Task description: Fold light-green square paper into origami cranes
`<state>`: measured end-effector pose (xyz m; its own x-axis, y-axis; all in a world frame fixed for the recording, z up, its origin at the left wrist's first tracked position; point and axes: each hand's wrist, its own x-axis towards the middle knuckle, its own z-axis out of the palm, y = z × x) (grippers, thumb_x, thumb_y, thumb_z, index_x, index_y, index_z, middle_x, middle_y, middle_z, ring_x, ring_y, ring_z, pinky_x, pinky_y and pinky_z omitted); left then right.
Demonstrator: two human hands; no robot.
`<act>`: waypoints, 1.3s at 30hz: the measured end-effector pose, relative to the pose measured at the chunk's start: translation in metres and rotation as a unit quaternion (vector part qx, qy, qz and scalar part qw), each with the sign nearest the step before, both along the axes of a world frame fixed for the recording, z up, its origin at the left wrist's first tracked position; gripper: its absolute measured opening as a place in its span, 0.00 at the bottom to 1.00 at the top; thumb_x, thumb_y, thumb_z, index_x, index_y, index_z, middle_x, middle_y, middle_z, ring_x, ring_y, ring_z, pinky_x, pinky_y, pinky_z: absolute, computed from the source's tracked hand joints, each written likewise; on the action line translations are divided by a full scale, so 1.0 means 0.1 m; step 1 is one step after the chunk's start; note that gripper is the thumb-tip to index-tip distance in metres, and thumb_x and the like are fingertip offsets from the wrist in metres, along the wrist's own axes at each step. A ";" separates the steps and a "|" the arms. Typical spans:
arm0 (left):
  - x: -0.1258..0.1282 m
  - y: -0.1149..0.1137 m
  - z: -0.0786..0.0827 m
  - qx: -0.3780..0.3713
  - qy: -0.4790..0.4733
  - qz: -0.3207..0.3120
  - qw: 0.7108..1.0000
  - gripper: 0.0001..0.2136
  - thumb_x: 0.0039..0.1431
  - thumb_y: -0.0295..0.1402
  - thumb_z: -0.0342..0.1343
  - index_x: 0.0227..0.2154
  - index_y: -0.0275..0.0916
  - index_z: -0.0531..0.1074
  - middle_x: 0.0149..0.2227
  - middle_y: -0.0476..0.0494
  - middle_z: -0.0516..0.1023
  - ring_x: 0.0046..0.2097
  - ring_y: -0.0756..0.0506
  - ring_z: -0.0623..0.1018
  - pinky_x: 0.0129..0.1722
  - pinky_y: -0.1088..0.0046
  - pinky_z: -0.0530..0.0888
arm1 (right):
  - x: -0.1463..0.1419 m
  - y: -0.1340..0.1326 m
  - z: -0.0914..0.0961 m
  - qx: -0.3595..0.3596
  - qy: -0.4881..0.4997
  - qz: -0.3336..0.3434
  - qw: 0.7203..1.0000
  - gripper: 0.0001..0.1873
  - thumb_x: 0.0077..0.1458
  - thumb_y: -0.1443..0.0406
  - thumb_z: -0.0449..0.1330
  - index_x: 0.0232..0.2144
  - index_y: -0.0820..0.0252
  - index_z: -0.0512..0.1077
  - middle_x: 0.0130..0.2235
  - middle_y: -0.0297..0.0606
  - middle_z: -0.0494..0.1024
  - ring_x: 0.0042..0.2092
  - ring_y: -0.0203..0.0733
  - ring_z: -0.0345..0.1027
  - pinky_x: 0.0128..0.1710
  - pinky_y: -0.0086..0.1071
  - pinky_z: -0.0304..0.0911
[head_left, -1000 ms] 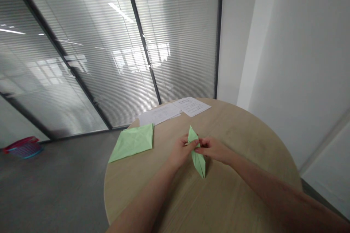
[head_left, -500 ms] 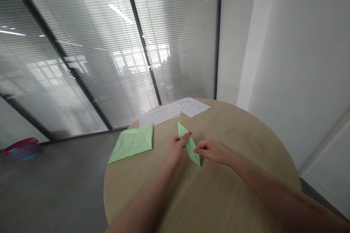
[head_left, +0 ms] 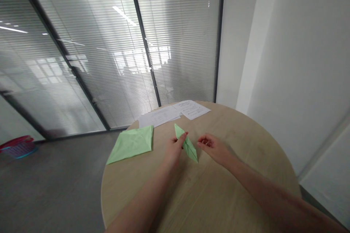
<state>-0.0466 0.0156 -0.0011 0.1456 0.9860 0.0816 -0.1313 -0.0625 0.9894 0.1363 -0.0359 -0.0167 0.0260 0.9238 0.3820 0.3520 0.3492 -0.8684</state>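
"What's leftmost?"
"A flat green bundle, left of the pointed green piece."
"And that piece?"
"Pinched in the left hand over the surface, seemingly folded already; folds remaining can't be told."
"The right hand?"
"Right of the piece, half-curled, apparently empty."

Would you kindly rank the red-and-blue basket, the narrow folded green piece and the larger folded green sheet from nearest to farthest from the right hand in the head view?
From the right hand:
1. Narrow folded green piece, to its left, in the left hand.
2. Larger folded green sheet, left on the table.
3. Red-and-blue basket, on the floor, far left.
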 end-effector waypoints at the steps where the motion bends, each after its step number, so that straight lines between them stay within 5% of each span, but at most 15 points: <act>1: 0.01 0.00 0.00 -0.001 0.004 -0.003 1.000 0.26 0.45 0.55 0.69 0.37 0.35 0.84 0.24 0.50 0.72 0.26 0.50 0.69 0.27 0.74 0.66 | -0.01 -0.02 0.01 0.020 -0.028 0.000 0.999 0.07 0.59 0.58 0.63 0.34 0.54 0.76 0.33 0.36 0.76 0.33 0.40 0.69 0.34 0.33 0.65; 7: 0.06 -0.06 0.00 -0.003 0.007 -0.015 1.000 0.28 0.42 0.55 0.70 0.36 0.33 0.84 0.24 0.47 0.74 0.27 0.49 0.70 0.28 0.73 0.65 | -0.08 -0.10 0.03 0.101 -0.116 0.030 0.988 0.03 0.59 0.64 0.63 0.36 0.53 0.78 0.42 0.38 0.77 0.41 0.41 0.71 0.34 0.32 0.65; 14: 0.08 -0.14 0.03 -0.031 -0.026 -0.045 0.998 0.29 0.44 0.51 0.71 0.44 0.34 0.80 0.29 0.47 0.75 0.31 0.48 0.74 0.32 0.71 0.72 | -0.09 -0.06 -0.01 0.081 -0.099 0.039 0.991 0.06 0.57 0.68 0.63 0.35 0.53 0.79 0.37 0.36 0.78 0.35 0.39 0.71 0.34 0.32 0.64; 20: 0.08 -0.18 0.12 -0.035 -0.111 -0.109 0.987 0.29 0.45 0.46 0.74 0.47 0.37 0.73 0.30 0.50 0.76 0.30 0.49 0.75 0.36 0.69 0.75 | -0.06 0.06 -0.09 -0.026 0.050 0.000 0.998 0.05 0.49 0.66 0.65 0.32 0.56 0.79 0.30 0.35 0.79 0.31 0.41 0.70 0.33 0.35 0.64; 24: 0.08 -0.17 0.10 -0.035 -0.111 -0.150 0.982 0.26 0.39 0.38 0.77 0.40 0.36 0.73 0.32 0.47 0.80 0.33 0.48 0.79 0.38 0.71 0.75 | -0.06 0.09 -0.11 -0.091 0.172 0.016 0.981 0.09 0.44 0.60 0.68 0.30 0.57 0.77 0.27 0.34 0.78 0.29 0.41 0.68 0.30 0.34 0.62; 31: 0.06 -0.14 0.09 -0.031 -0.109 -0.190 0.975 0.20 0.41 0.38 0.76 0.33 0.35 0.76 0.31 0.46 0.81 0.32 0.49 0.79 0.38 0.73 0.74 | -0.07 0.04 -0.03 -0.113 0.239 0.036 0.964 0.11 0.41 0.60 0.71 0.28 0.58 0.77 0.27 0.32 0.77 0.30 0.38 0.68 0.29 0.32 0.62; 39: 0.06 -0.14 0.06 -0.011 -0.045 -0.117 0.992 0.15 0.41 0.35 0.74 0.28 0.36 0.74 0.27 0.49 0.77 0.30 0.48 0.77 0.36 0.68 0.76 | -0.03 0.05 -0.05 -0.070 0.156 0.026 0.985 0.10 0.46 0.57 0.69 0.32 0.55 0.79 0.30 0.34 0.78 0.32 0.41 0.70 0.35 0.35 0.66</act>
